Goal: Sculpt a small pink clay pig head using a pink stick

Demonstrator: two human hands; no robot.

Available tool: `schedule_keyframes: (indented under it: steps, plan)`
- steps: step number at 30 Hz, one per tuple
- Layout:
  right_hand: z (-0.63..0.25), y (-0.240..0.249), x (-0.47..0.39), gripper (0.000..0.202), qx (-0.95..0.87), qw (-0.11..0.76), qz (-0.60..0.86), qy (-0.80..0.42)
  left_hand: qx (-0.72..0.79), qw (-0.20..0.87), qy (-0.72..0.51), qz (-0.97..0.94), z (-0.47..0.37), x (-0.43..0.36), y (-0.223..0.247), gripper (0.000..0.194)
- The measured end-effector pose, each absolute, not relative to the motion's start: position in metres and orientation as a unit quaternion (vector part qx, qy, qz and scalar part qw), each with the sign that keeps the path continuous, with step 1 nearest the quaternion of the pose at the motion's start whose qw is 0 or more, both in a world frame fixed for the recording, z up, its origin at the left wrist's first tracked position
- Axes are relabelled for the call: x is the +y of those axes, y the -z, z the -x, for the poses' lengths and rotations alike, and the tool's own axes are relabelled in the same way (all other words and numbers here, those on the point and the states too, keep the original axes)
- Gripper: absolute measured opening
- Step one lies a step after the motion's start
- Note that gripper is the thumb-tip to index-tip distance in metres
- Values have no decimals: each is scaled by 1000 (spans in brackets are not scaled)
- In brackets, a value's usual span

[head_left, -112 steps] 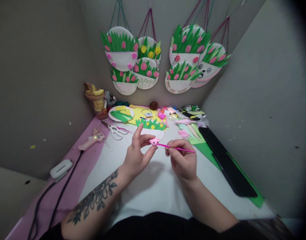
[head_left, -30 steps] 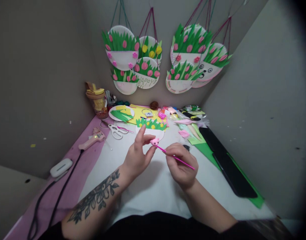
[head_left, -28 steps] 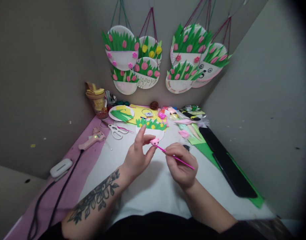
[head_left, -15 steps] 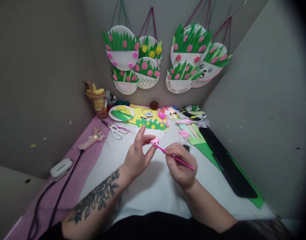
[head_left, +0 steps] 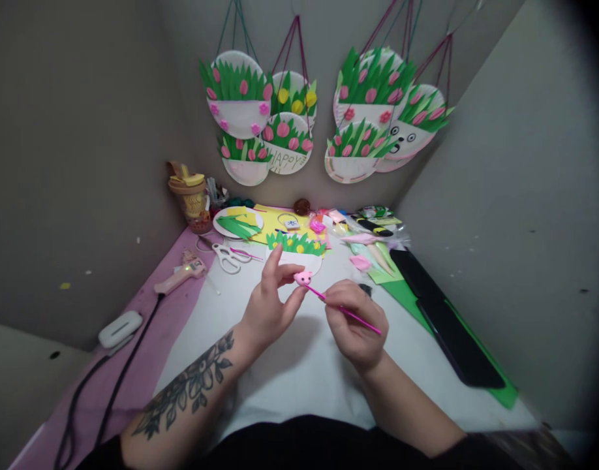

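Between the thumb and fingers of my left hand (head_left: 270, 300) is a small pink clay animal head (head_left: 303, 279) with dark eyes and little ears. My right hand (head_left: 357, 324) grips a thin bright-pink stick tool (head_left: 367, 324) like a pencil. The tool's tip meets or nearly meets the lower side of the head; contact is too small to make out. Both hands are raised above the white table cover. Just behind them lies a paper-plate basket (head_left: 294, 261) with green paper grass and yellow flowers.
At left are white scissors (head_left: 228, 258), a pink glue gun (head_left: 182, 274) with its cord, a white case (head_left: 120, 328) and a lidded cup (head_left: 190, 202). A black folding stand (head_left: 446, 320) lies on green paper (head_left: 407, 297) at right. Paper-plate baskets (head_left: 238, 114) hang on the wall.
My right hand has shifted very slightly to the right with the pink tool. My left hand and the clay head stay almost where they were.
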State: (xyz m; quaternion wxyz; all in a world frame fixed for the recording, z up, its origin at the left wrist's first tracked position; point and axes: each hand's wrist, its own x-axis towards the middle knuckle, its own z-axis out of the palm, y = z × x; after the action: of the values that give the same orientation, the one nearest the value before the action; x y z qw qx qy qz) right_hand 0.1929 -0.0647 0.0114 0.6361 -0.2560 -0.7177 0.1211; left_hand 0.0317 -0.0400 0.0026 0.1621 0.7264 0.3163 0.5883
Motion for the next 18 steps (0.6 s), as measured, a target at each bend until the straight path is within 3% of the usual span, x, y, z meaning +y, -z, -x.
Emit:
schedule_keyframes:
  steps: [11, 18]
  plan:
    - [-192, -7, -61, 8, -625, 709, 248, -213, 326, 199, -589, -713, -32, -40, -4, 84]
    - [-194, -9, -64, 18, -665, 681, 263, -159, 327, 202, -584, -715, -32, -41, -3, 86]
